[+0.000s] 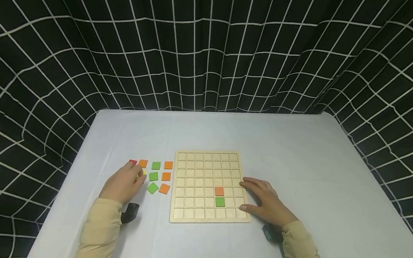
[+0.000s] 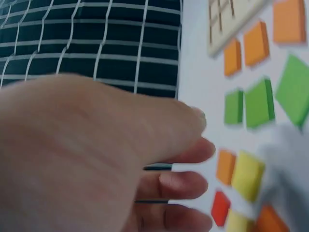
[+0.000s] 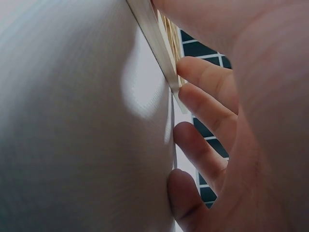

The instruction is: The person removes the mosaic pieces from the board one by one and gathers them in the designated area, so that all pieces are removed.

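My left hand is over the loose square tiles left of the board, partly hiding a yellow tile and a red tile. In the left wrist view its thumb and index finger lie close together, and no tile shows between them. A wooden grid board lies flat on the table, with an orange tile and a green tile in neighbouring cells. On the board's right edge rests my right hand, thumb and fingers spread; the right wrist view shows fingertips against that edge and the cloth.
Between the left hand and the board, green tiles and orange tiles stand in loose columns. A white cloth covers the table. Black curtains with a white grid surround its back and sides.
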`<state>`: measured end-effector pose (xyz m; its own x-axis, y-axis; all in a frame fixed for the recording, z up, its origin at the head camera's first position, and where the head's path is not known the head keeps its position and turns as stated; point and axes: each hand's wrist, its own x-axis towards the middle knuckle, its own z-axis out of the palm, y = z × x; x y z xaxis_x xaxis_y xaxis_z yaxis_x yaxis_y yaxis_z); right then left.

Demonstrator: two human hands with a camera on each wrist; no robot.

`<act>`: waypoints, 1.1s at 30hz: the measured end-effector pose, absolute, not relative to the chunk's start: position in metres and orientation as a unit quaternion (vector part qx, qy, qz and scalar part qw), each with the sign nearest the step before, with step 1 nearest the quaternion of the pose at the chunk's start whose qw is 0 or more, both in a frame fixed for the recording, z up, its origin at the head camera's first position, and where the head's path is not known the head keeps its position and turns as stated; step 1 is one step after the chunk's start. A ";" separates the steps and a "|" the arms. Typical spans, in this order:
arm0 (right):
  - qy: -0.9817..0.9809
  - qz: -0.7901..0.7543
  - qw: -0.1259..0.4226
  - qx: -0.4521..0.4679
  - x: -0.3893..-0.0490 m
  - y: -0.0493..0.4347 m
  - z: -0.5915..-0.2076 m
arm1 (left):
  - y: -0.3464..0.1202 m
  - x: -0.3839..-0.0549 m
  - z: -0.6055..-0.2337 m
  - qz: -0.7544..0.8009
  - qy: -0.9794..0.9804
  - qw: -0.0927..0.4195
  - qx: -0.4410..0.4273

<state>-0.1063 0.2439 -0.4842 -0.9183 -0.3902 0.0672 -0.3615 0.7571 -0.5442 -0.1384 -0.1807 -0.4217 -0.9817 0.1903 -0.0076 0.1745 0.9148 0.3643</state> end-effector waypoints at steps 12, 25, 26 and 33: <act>0.934 -0.293 0.025 -0.204 -0.105 0.243 -0.485 | -0.112 -0.150 -0.413 0.183 0.956 0.005 0.230; 0.941 -0.276 0.023 -0.194 -0.104 0.244 -0.485 | -0.022 -0.144 -0.423 0.166 0.920 -0.019 0.355; 0.941 -0.277 0.023 -0.195 -0.104 0.244 -0.485 | -0.018 -0.143 -0.422 0.166 0.919 -0.015 0.358; 0.937 -0.283 0.024 -0.202 -0.104 0.245 -0.485 | -0.001 -0.144 -0.428 0.168 0.913 0.003 0.371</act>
<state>-0.1041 0.2452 -0.4848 -0.9170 -0.3926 0.0703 -0.3659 0.7578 -0.5403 -0.1441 -0.0010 -0.4278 -0.7242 0.6791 0.1196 0.6773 0.6681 0.3081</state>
